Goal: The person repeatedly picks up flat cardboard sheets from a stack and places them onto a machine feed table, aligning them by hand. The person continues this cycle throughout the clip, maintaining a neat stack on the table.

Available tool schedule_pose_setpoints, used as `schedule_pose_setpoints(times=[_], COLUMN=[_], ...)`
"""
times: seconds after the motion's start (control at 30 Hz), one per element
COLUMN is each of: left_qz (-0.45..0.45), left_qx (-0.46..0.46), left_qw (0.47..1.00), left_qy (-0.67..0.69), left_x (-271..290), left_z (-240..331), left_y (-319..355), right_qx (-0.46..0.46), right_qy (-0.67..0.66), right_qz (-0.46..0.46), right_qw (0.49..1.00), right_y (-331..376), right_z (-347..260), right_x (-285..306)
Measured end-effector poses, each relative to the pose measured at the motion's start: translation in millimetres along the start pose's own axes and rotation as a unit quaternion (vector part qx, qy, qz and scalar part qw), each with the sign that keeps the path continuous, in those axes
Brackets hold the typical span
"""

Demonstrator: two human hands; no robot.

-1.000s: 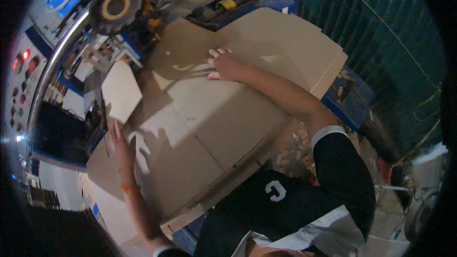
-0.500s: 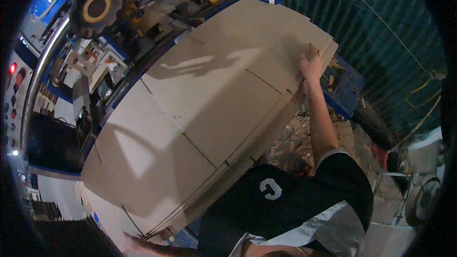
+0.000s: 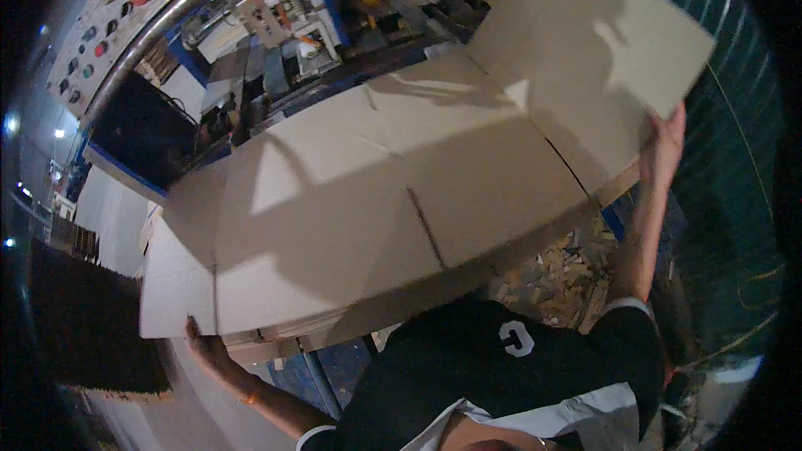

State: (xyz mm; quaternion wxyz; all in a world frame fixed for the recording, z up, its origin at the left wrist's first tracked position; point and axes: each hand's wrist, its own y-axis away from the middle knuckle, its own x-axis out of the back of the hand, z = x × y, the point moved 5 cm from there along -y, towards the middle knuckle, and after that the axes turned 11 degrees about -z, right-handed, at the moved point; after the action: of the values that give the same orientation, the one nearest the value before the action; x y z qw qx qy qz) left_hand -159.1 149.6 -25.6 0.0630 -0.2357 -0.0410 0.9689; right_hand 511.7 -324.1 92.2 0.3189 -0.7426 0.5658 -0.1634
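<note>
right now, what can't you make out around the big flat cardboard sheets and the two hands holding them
1. Left hand, head view: fingers hidden under the large tan flattened corrugated cardboard sheet.
2. Right hand: fingertips covered by the sheet's edge.
3. Sheet's top right corner: motion blurred, near the picture's rim.
4. Grey control panel with red lights: markings too small.
5. Blue machine: mostly hidden behind the sheet.

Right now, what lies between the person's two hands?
In the head view, the flat cardboard box blank spans from the left hand to the right hand, which grip its opposite edges.
</note>
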Motion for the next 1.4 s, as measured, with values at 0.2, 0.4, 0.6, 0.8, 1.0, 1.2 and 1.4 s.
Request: schedule_pose_setpoints(times=[0.2, 0.4, 0.6, 0.8, 1.0, 1.2, 1.4], left_qz=[0.018, -0.413, -0.46, -0.453, -0.437, -0.408, -0.274], left_qx=[-0.08, -0.135, -0.183, -0.204, -0.237, -0.319, -0.335], left_qw=[0.937, 0.65, 0.535, 0.537, 0.577, 0.563, 0.5], left_qy=[-0.338, -0.623, -0.685, -0.682, -0.648, -0.644, -0.75], left_x=[-65, -193, -221, -221, -251, -276, -304], left_z=[3, -35, -42, -48, -66, -106, -132], left_y=[95, 123, 124, 102, 39, -44, -104], right_qx=[0.076, 0.206, 0.222, 0.165, 0.114, 0.111, 0.048], right_qy=[0.301, 0.335, 0.311, 0.335, 0.389, 0.395, 0.495], right_qz=[-0.258, -0.641, -0.648, -0.668, -0.645, -0.624, -0.541], right_qw=[0.915, 0.659, 0.659, 0.644, 0.648, 0.665, 0.678], right_y=[137, 198, 188, 162, 84, 40, 21], right_z=[-63, -30, -22, 25, 89, 130, 161], right_x=[-56, -128, -140, -145, -186, -245, -281])
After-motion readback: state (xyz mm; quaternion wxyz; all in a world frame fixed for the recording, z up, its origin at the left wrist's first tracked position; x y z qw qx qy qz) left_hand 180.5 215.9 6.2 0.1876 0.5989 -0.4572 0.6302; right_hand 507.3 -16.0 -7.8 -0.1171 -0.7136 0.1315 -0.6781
